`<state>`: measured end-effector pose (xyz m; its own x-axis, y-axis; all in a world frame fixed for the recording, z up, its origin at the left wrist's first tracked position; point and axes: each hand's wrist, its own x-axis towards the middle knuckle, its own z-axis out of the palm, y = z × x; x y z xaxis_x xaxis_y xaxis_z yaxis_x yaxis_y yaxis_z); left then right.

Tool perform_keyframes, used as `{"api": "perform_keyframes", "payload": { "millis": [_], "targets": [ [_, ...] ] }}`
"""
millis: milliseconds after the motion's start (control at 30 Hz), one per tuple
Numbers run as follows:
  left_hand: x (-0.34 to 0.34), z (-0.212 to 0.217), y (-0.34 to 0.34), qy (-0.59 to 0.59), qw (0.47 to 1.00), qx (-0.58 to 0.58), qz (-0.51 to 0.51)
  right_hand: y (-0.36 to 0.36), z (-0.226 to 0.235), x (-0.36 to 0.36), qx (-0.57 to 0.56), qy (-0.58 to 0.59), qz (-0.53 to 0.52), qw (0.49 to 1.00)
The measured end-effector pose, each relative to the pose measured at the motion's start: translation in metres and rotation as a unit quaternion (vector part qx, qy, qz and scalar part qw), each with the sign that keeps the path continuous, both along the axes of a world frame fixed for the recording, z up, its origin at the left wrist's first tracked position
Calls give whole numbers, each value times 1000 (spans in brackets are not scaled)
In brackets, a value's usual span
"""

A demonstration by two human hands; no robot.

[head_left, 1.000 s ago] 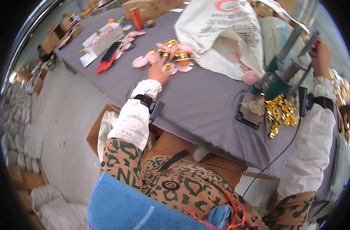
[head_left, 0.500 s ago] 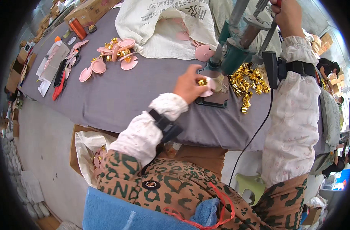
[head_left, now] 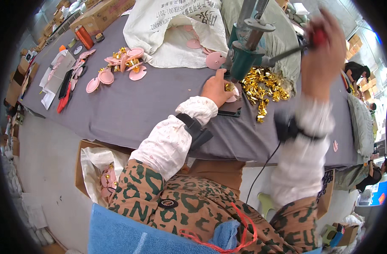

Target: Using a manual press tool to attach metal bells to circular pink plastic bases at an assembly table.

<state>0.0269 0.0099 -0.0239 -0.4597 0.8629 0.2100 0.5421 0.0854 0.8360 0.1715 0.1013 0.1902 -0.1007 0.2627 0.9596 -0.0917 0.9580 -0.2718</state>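
Note:
My left hand (head_left: pixel 219 89) pinches a pink disc (head_left: pixel 233 97) with a gold clip-like piece on it, at the base of a green hand press (head_left: pixel 244 59). The press head stands right over the disc and hides part of it. Blurred by motion, my right hand (head_left: pixel 324 59) is wrapped round the red knob (head_left: pixel 318 37) at the end of the press lever (head_left: pixel 288 52). To the right of the press lies a heap of shiny gold pieces (head_left: pixel 265 89).
Pink discs with gold pieces (head_left: pixel 125 61) are piled on the grey cloth (head_left: pixel 155 106) to the left. Behind them a white woven sack (head_left: pixel 176 46) spills more discs. A phone (head_left: pixel 66 83), red-handled scissors (head_left: pixel 63 101) and an orange can (head_left: pixel 84 37) lie farther left. A lined box (head_left: pixel 91 169) stands below.
My right hand has swung the lever downward and toward me. My left hand stays at the press with the disc, its fingers closer under the head. The view has shifted slightly.

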Motion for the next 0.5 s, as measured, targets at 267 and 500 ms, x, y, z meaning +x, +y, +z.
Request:
{"api": "perform_keyframes", "payload": {
  "millis": [267,500],
  "targets": [
    [9,12,3,56,997,45,-16,-93,-146,93,-120,-150,91,977],
    [6,-5,3,50,998,36,13,-14,-11,49,-167,-47,238,955]
  ]
}}
